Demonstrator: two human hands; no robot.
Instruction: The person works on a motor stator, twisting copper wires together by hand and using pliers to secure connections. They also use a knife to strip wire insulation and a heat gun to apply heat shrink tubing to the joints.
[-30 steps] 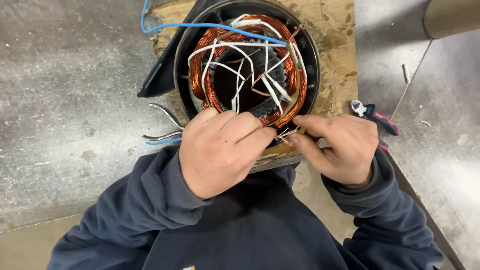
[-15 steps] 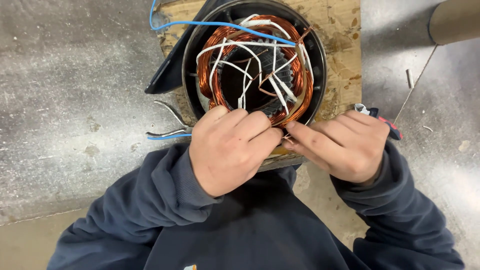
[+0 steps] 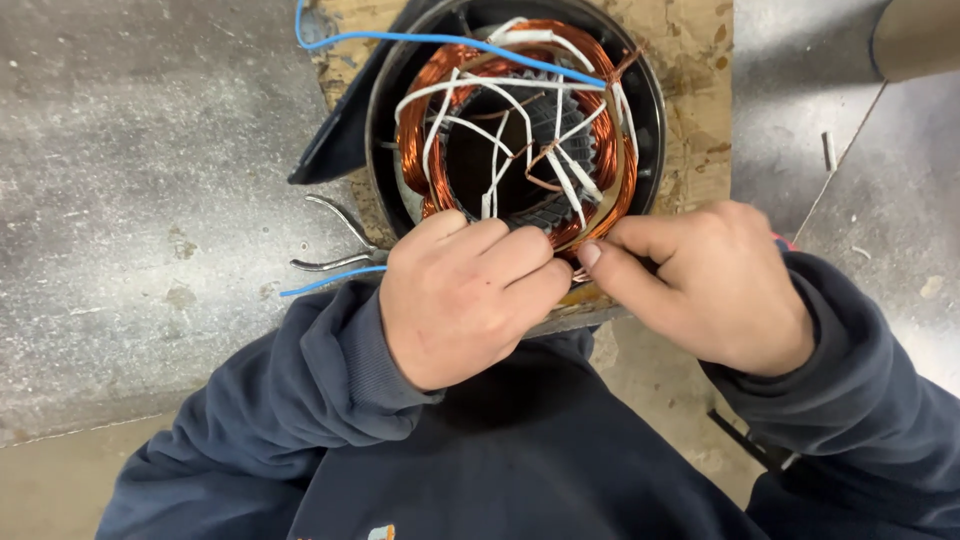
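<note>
left hand (image 3: pixel 462 300): curled into a loose fist, fingers bent over the near rim of the motor stator (image 3: pixel 515 125), knuckles up. Fingertips press into the copper at the near edge; exactly what they pinch is hidden under the fingers.
right hand (image 3: pixel 710 285): fingers folded, index and thumb pointing left, tips meeting the left hand's fingertips at the near rim. Appears to pinch fine copper strands there; grip itself is covered.
copper winding (image 3: pixel 425 130): ring of coils inside the stator, just beyond both hands, laced with white sleeved leads (image 3: pixel 560 165) crossing the bore.
stator position: directly ahead of the hands, standing open-end up on a worn wooden board (image 3: pixel 700 60).
blue wire (image 3: pixel 440 40): runs across the far side of the winding, off past the left hand's far side.
pliers (image 3: pixel 335 240): lying on the grey bench (image 3: pixel 130 180) just left of the left hand, handles apart; a second blue wire end lies beside them.
red-handled tool (image 3: pixel 783 241): sliver visible behind the right hand, mostly blocked.
sleeves (image 3: pixel 300 400): dark blue, covering both wrists.
obstruction: both hands cover the near rim contact point.
</note>
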